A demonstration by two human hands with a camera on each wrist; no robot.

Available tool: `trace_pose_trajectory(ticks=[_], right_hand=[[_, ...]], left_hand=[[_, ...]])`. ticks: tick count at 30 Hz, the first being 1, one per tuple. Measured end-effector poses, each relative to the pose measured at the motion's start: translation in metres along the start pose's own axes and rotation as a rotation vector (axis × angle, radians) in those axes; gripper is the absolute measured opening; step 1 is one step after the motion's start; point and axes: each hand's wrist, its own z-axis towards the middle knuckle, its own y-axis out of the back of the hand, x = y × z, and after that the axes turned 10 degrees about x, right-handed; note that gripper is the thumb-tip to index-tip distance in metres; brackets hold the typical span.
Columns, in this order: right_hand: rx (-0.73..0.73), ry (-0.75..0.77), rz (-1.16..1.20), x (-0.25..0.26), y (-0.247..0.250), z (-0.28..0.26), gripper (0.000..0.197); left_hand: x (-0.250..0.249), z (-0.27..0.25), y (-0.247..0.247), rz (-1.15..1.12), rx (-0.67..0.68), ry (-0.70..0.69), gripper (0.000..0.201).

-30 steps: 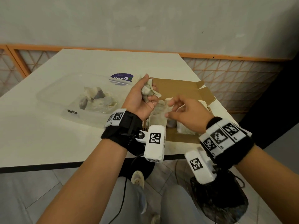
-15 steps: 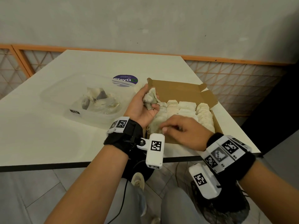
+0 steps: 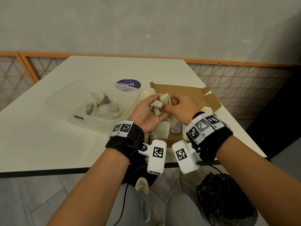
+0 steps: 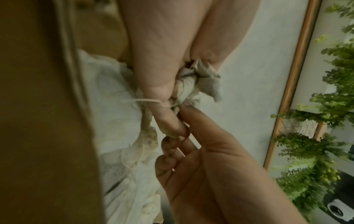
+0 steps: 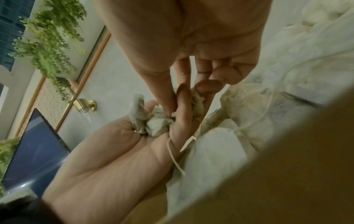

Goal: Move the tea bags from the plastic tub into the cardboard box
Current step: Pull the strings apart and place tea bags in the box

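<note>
Crumpled tea bags (image 3: 157, 104) sit in your left hand (image 3: 145, 111), fingers curled round them above the cardboard box (image 3: 179, 92); your right hand (image 3: 180, 106) pinches one. More remain in the plastic tub (image 3: 65, 101) on the desk (image 3: 40, 136).

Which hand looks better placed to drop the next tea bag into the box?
Probably the right hand. It already pinches one bag from the bunch of tea bags gripped in the left hand, and it is over the cardboard box, so it only has to lower it.
</note>
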Motion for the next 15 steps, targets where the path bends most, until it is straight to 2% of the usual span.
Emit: trace_pose_trajectory(ticks=[3,8,11,15], right_hand=[[-0.028,-0.014,0.156,0.002,0.007,-0.001,0.026],[0.009,-0.036,0.533,0.008,0.02,-0.007,0.015],[0.015,-0.021,0.565,0.009,0.026,-0.013,0.021],[0.041,-0.037,0.589,0.003,0.027,-0.018,0.039]], left_hand=[[0.001,0.002,-0.002,0.078,-0.012,-0.002,0.026],[0.005,0.004,-0.003,0.245,-0.009,-0.053,0.019],[0.006,0.005,-0.002,0.275,-0.006,-0.076,0.015],[0.004,0.005,-0.001,0.224,-0.037,-0.066,0.012]])
